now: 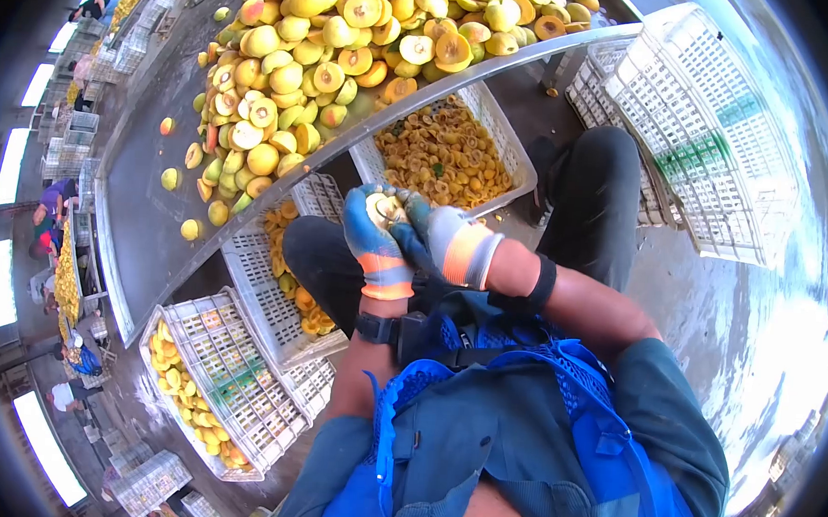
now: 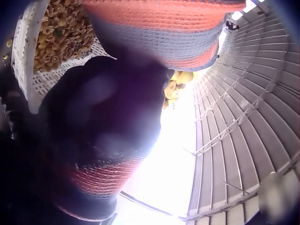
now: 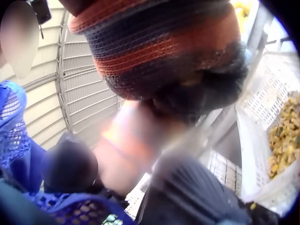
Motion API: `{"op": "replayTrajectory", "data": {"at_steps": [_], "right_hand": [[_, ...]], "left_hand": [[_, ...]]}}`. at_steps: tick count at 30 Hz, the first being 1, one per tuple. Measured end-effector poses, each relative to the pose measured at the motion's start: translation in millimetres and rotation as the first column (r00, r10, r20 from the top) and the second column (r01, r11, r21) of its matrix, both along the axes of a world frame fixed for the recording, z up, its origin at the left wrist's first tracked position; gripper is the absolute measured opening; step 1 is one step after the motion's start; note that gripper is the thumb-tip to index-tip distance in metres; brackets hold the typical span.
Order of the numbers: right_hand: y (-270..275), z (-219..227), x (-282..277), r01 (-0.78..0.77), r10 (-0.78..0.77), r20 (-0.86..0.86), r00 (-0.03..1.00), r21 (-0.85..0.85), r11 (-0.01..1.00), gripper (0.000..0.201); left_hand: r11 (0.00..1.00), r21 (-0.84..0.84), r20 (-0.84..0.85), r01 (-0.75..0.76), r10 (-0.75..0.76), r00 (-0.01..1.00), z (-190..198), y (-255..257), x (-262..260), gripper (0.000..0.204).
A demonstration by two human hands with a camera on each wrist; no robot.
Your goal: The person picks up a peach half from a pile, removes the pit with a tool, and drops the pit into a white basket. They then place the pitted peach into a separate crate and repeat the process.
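Observation:
Both hands wear blue gloves with orange and grey cuffs and meet above the lap in the head view. The left hand (image 1: 375,241) curls its fingers round a pale cut fruit half (image 1: 385,209). Against the fruit's right side lies the right hand (image 1: 448,242), its fingers bent; whether it pinches a tool or piece is hidden. In the left wrist view the dark glove (image 2: 108,108) and striped cuff hide the fruit. Blurred in the right wrist view, the right glove (image 3: 187,89) covers the contact too.
A metal table (image 1: 140,207) bears a heap of yellow fruit (image 1: 283,74). Below its edge stand a crate of brownish pieces (image 1: 527,184) and a crate of cut fruit (image 1: 255,260). More white crates (image 1: 230,380) stand left, and stacked crates (image 1: 720,134) at the right.

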State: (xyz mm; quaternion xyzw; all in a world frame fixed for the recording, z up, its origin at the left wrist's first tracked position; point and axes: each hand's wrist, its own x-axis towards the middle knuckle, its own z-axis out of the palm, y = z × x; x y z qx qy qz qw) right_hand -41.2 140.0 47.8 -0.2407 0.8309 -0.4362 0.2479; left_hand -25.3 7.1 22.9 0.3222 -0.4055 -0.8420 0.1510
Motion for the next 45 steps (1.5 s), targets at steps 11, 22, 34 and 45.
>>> {"op": "replayTrajectory", "data": {"at_steps": [11, 22, 34, 45], "right_hand": [[-4.2, -1.6, 18.2, 0.076, -0.053, 0.099, 0.994, -0.252, 0.965, 0.059], [8.1, 3.7, 8.5, -0.076, 0.080, 0.031, 0.996, -0.101, 0.992, 0.051], [17.0, -7.5, 9.1, -0.153, 0.111, -0.322, 0.940, -0.109, 0.982, 0.039], [8.7, 1.6, 11.4, 0.043, -0.047, -0.026, 0.999, -0.143, 0.989, 0.041]], "left_hand": [[0.998, 0.054, -0.287, 0.011, 0.005, 0.958, -6.5, -1.9, 16.7, 0.030], [0.991, 0.030, -0.339, 0.128, -0.110, 0.934, -9.6, -8.8, 21.0, 0.033], [0.981, 0.157, -0.128, 0.117, -0.097, 0.987, 25.0, 2.1, 12.6, 0.032], [0.997, 0.055, -0.251, 0.054, -0.038, 0.967, 12.1, 9.0, 11.1, 0.031]]}}
